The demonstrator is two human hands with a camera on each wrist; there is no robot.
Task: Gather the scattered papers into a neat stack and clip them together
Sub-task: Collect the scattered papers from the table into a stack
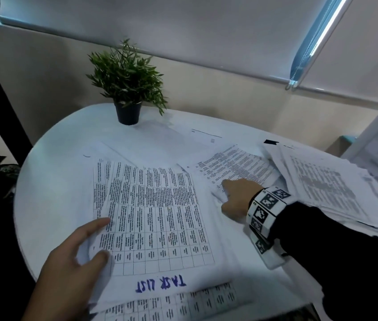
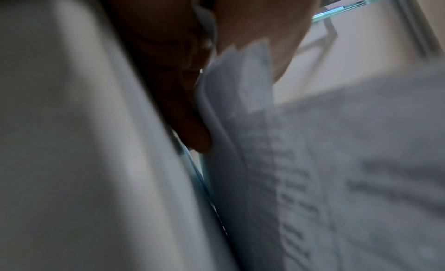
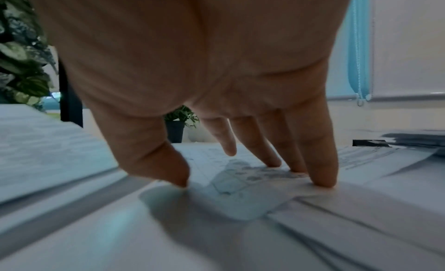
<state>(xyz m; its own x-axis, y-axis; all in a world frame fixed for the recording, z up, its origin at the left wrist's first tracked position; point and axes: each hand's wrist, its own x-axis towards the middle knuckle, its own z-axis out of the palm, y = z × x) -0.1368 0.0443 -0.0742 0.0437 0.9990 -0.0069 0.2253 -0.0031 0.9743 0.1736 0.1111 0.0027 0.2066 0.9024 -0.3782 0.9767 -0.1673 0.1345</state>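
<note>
papers [image 1: 157,218] are spread all over the round white worktop [image 1: 51,181], grid-printed sheet on top in the middle, a messier pile [image 1: 336,188] off to the right. left hand [image 1: 74,262] pinches the left edge of the middle sheets, thumb on top. right hand [image 1: 236,198] has straight fingers pressing down on a printed sheet [image 1: 238,165]. small potted plant [image 1: 126,82] sits at the back

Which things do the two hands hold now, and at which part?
The left hand pinches the white printed table sheets at their left edge. The right hand holds nothing; its fingertips press a loose printed sheet.
</note>
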